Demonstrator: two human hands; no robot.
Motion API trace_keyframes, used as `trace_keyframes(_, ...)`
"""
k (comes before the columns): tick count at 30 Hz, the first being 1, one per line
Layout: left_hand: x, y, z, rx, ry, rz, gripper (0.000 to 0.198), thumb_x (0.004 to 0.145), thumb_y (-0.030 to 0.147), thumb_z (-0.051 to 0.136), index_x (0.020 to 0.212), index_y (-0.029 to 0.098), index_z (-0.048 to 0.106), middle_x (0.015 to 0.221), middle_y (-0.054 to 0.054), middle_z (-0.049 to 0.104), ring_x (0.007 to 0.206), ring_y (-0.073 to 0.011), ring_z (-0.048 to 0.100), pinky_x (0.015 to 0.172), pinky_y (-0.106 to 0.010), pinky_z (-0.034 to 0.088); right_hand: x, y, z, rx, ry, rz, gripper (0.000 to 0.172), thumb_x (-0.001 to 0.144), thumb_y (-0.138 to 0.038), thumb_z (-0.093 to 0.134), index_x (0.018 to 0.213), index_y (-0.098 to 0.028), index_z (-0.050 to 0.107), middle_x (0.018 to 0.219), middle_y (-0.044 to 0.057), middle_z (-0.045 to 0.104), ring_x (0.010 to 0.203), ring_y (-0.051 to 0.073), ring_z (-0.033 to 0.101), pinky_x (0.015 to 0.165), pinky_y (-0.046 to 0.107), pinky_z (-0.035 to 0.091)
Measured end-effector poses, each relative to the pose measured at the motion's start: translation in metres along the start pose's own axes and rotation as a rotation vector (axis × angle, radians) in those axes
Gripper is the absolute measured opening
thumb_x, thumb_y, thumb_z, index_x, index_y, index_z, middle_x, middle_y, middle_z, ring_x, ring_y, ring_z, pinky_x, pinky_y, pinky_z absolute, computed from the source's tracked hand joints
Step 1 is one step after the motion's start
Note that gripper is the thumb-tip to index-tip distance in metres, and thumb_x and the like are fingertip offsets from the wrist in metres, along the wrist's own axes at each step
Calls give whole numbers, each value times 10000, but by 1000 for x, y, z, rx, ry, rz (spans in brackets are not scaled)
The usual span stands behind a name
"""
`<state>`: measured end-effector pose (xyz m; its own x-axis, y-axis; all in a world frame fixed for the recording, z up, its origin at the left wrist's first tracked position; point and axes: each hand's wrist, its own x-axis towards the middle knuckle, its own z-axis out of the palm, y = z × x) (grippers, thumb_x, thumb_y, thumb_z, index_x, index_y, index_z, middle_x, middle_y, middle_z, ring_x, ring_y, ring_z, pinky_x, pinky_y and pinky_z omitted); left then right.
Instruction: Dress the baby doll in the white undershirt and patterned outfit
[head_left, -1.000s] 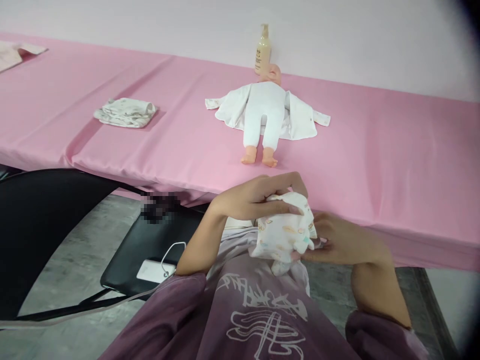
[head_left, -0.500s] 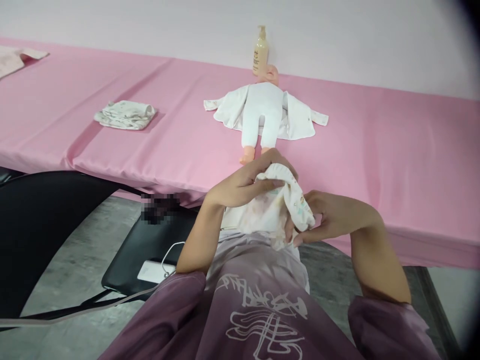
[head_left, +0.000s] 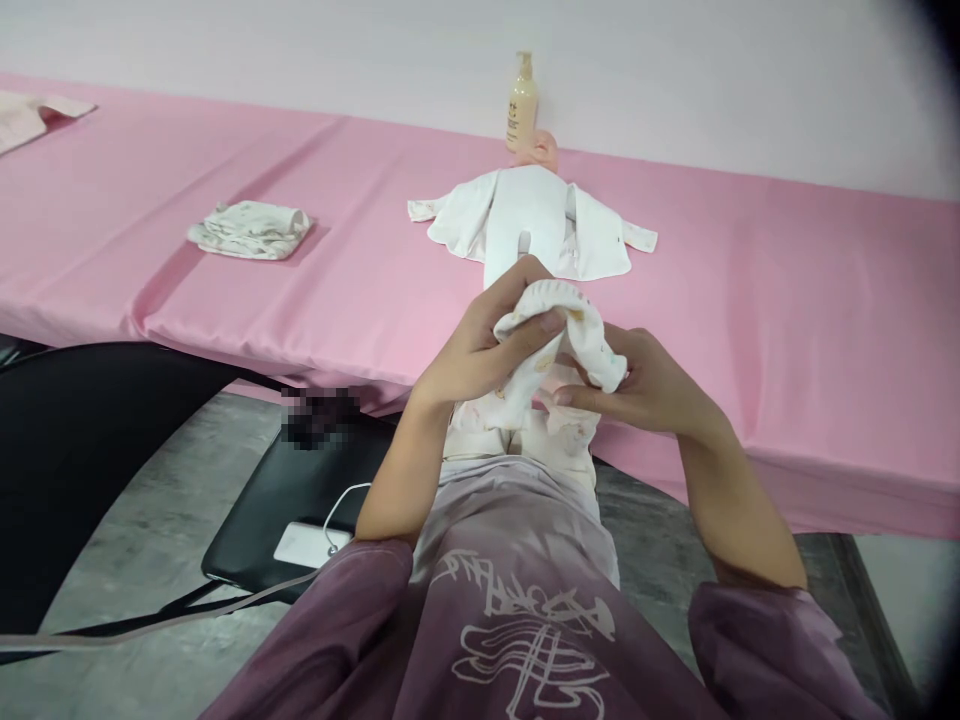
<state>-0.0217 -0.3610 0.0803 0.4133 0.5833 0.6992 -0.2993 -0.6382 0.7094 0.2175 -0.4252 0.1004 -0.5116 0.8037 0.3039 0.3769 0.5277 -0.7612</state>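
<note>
Small white printed baby pants (head_left: 525, 385) with a gathered waistband are bunched up in front of my body. My left hand (head_left: 480, 350) is closed round the waistband's left side, thumb on top. On the other side, my right hand (head_left: 652, 385) grips the waistband's right end, with its thumb below the opening. Past my hands a baby doll (head_left: 529, 200) with a white body lies on its back on a spread white baby jacket (head_left: 600, 235), head toward the wall. The doll's feet are hidden behind my hands and the pants.
A pump bottle (head_left: 521, 108) stands by the doll's head. Folded printed cloth (head_left: 251, 232) lies left on the pink-covered table (head_left: 360, 260), and a pale cloth (head_left: 34, 118) at the far left. Below, a black chair (head_left: 247, 530) holds a white power bank (head_left: 309, 543) with a cable.
Both hands have risen toward the table with the pants, and now cover the doll's feet. My right hand has moved up along the waistband, which forms a rounder arch.
</note>
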Motion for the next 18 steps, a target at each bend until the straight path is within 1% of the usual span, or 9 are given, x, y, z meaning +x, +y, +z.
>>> trace_keyframes(2,0,-2,-1,17,18,13,509,1182,745,726,1095,246,676,941,-25,590,803,-183,605,744,-363,552,1,4,2,-5,38,-10,497,1058,-696,918,1099,-226,760,710,-39,613,616,144,498,585,303,401)
trace_keyframes(4,-1,-3,0,21,15,0,534,1166,774,730,1111,244,697,947,-33,623,807,-193,626,744,-372,561,2,8,4,1,9,-39,501,1040,-664,948,975,-217,733,681,-46,593,601,129,482,581,296,399)
trace_keyframes(6,-2,-3,2,23,-7,-13,528,1152,764,762,1123,238,727,978,-50,678,840,-209,670,770,-388,588,4,13,7,36,-49,-81,463,1045,-600,957,930,-213,731,720,-33,641,634,137,556,614,289,472)
trace_keyframes(7,-2,-3,2,23,-24,-11,516,1148,749,779,1123,235,739,995,-57,705,863,-217,692,791,-398,603,4,15,9,60,-75,-96,423,1050,-573,955,955,-216,751,778,-18,692,687,157,625,658,294,536)
trace_keyframes(9,-2,-4,3,24,-64,-4,489,1148,720,796,1122,233,754,1022,-65,742,900,-228,724,828,-412,626,6,17,13,106,-102,-108,374,1037,-571,961,1061,-236,797,942,23,781,863,222,752,797,345,660)
trace_keyframes(11,-2,-6,1,30,-82,-15,487,1146,718,799,1132,232,760,1028,-66,751,908,-230,729,834,-411,630,6,18,16,142,-101,-119,418,1001,-609,985,1147,-254,819,1050,51,810,1011,278,802,925,418,718)
trace_keyframes(13,-4,-10,-3,35,-61,-34,505,1135,737,803,1154,234,767,1034,-67,748,905,-227,721,824,-400,624,7,18,18,174,-81,-167,423,984,-605,1003,1138,-254,824,1055,55,809,1049,293,811,979,454,728)
trace_keyframes(16,-7,-14,-6,33,-11,-57,532,1124,764,801,1176,236,770,1024,-64,735,886,-218,703,808,-386,612,9,17,20,208,-38,-259,354,1010,-530,999,1026,-239,797,1004,39,804,980,261,800,942,432,712)
trace_keyframes(18,-8,-13,-5,32,-3,-63,551,1120,784,795,1169,236,767,1014,-65,734,879,-218,702,803,-385,610,11,16,22,228,-71,-260,329,1040,-489,980,995,-233,779,1006,34,815,946,240,795,899,403,696)
